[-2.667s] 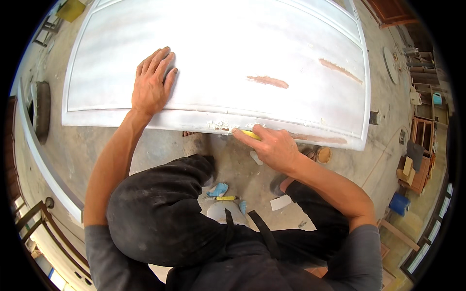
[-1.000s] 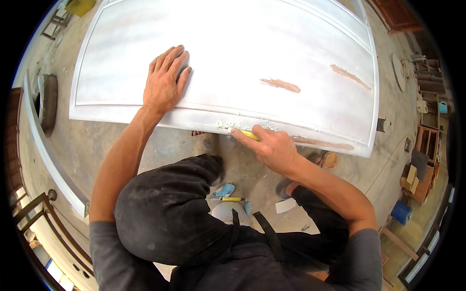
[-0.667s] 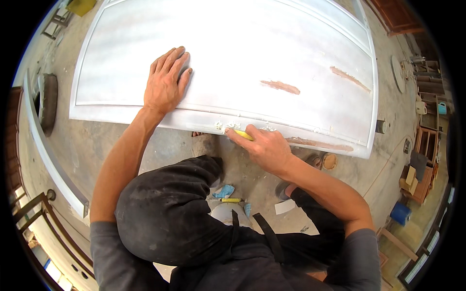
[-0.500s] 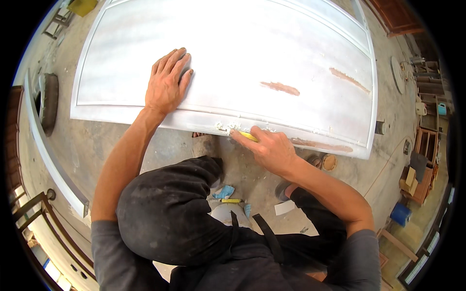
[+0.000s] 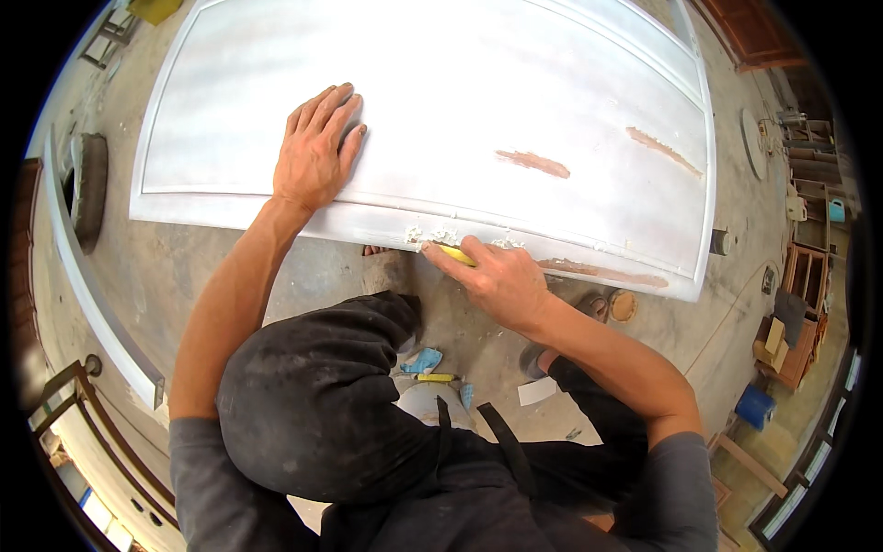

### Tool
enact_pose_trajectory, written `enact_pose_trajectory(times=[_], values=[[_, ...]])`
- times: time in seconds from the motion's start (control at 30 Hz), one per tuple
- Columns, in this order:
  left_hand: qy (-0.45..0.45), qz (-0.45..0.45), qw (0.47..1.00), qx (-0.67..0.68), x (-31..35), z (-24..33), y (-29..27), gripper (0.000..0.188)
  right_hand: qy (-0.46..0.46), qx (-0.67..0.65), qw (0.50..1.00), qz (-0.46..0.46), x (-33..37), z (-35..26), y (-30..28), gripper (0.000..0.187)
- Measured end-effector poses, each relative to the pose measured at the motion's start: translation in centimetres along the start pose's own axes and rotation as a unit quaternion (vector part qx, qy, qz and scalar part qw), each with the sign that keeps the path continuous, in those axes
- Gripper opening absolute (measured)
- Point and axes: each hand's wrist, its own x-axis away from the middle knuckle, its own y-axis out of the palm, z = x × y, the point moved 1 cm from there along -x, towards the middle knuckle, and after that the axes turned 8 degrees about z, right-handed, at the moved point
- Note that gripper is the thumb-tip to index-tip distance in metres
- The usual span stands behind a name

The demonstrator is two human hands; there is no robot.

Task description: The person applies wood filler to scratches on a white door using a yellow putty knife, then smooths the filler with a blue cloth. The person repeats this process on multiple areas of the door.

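Note:
A large white-painted panel with a raised frame lies in front of me, marked by several bare brown strips. Flat on its left part rests my left hand, fingers stretched out and holding nothing. My right hand grips a yellow scraper against the panel's near edge, the index finger extended along it. Most of the tool is hidden under the fingers, and its blade cannot be made out. White paint shavings are heaped around its tip. A long brown scraped strip runs along the edge to the right.
Below the panel edge, between my legs, are a white bucket-like container, a blue cloth or packet and another yellow tool. A long pale metal bar and a tire lie left; a blue bucket stands right.
My right hand has slid a little left along the panel's near edge with the scraper. The left hand stays flat on the panel.

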Motion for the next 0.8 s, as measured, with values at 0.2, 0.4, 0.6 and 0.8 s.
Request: enact_pose_trajectory(times=[0.2, 0.4, 0.6, 0.8], values=[[0.002, 0.001, 1.000, 0.001, -0.1, 0.0, 0.0, 0.041, 0.002, -0.018, 1.000, 0.023, 1.5, 1.0, -0.4, 0.071], [-0.001, 0.006, 1.000, -0.002, 0.2, -0.2, 0.1, 0.040, -0.005, 0.009, 1.000, 0.011, 0.1, 0.2, 0.0, 0.068], [-0.005, 0.005, 1.000, 0.004, 0.0, 0.0, 0.1, 0.040, -0.003, 0.002, 1.000, 0.010, 0.6, 0.3, 0.2, 0.066], [-0.002, 0.012, 1.000, 0.009, 0.2, -0.2, 0.1, 0.040, 0.008, -0.002, 1.000, -0.008, 0.3, 0.0, 0.0, 0.068]])
